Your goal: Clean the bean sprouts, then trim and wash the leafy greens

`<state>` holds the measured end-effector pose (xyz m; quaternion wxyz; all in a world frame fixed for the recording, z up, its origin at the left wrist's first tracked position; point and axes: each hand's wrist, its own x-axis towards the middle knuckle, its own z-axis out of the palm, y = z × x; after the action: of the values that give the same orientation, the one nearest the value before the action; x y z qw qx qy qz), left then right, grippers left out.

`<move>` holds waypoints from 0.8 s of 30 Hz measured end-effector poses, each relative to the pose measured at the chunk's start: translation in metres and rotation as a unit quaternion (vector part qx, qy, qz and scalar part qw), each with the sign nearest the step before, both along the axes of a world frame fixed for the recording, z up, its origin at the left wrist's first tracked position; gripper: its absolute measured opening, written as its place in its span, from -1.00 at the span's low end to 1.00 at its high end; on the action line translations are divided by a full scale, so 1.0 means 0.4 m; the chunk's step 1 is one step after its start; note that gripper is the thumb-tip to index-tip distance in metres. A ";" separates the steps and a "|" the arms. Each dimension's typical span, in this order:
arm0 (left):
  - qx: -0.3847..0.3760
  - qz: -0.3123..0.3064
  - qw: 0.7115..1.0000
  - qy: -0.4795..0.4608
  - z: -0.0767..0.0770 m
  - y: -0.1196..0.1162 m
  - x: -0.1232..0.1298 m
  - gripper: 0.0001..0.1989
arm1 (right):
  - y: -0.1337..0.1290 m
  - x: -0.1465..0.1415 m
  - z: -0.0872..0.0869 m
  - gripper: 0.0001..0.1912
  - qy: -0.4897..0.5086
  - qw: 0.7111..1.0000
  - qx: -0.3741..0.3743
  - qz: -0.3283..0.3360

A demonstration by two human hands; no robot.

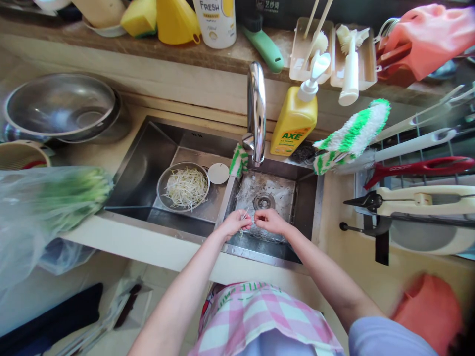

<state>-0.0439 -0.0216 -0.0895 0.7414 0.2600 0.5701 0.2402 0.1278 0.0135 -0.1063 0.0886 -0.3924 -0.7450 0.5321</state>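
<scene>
One pink-and-white checked cloth apron, green printed lettering, possibly "LITTLE"; one short, plain lavender-blue fabric sleeve.

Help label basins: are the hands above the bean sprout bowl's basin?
No, left hand and right hand are over the right basin, the bean sprout bowl in the left basin.

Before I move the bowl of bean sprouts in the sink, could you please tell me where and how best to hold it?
I'd likely pinch the bowl by its left rim, reaching down from the left: the wall there shows bare, while the bean sprouts heap toward the right, where a pale disc sits close by.
</scene>
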 end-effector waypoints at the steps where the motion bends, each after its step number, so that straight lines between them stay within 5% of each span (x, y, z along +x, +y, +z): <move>1: 0.001 0.009 1.000 0.001 -0.002 0.001 0.001 -0.76 | 0.003 -0.001 -0.015 -0.81 -0.023 1.000 -0.009 -0.008; 7: -0.028 0.141 0.989 -0.026 0.001 0.001 -0.004 -0.71 | -0.005 -0.017 -0.107 -0.72 -0.357 0.933 0.031 0.034; 14: -0.049 0.193 0.971 -0.135 0.029 -0.005 -0.026 -0.66 | -0.073 -0.118 -0.184 -0.83 -0.330 0.936 -0.021 0.121; 19: -0.042 0.194 0.976 -0.094 0.017 -0.020 -0.031 -0.72 | -0.010 -0.104 -0.221 -0.81 -0.342 0.938 -0.051 0.018; 24: -0.037 0.210 0.977 -0.025 -0.027 -0.027 -0.013 -0.69 | 0.035 -0.053 -0.191 -0.74 -0.286 0.951 -0.082 -0.082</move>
<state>-0.0491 -0.0322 -0.1004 0.6975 0.1010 0.6017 0.3759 0.1066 0.0276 -0.1827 -0.1177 -0.5940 -0.6580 0.4475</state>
